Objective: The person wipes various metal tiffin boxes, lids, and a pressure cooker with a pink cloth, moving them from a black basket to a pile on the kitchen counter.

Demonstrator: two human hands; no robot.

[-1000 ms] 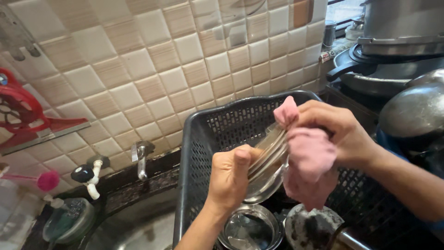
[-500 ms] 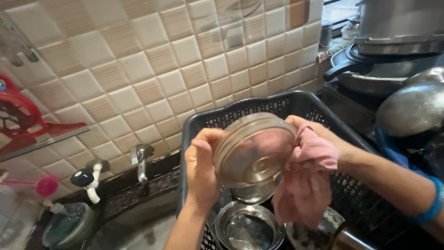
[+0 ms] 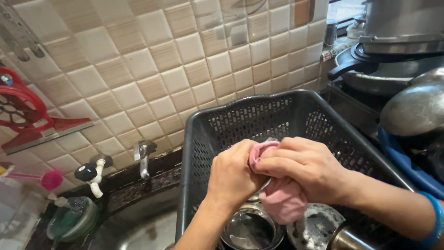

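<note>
My left hand (image 3: pixel 233 176) and my right hand (image 3: pixel 305 169) are pressed together above a dark grey plastic basket (image 3: pixel 196 139). The right hand is closed on a pink cloth (image 3: pixel 283 203), which bulges between the hands and hangs below them. The left hand grips a small steel bowl. Both hands and the cloth hide almost all of it, and only a thin edge (image 3: pixel 264 186) shows. Below the hands, inside the basket, stand another steel bowl (image 3: pixel 252 230) and a round steel lid (image 3: pixel 319 223).
A tiled wall rises behind the basket. To the left are a tap (image 3: pixel 143 155), a steel sink (image 3: pixel 138 227), a pink brush (image 3: pixel 51 179) and a red rack (image 3: pixel 23 106). Large steel pots (image 3: pixel 411 109) and a stove crowd the right side.
The steel bowl, held up with its open side facing me half a second ago, is now lower and covered by both hands and the pink cloth.
</note>
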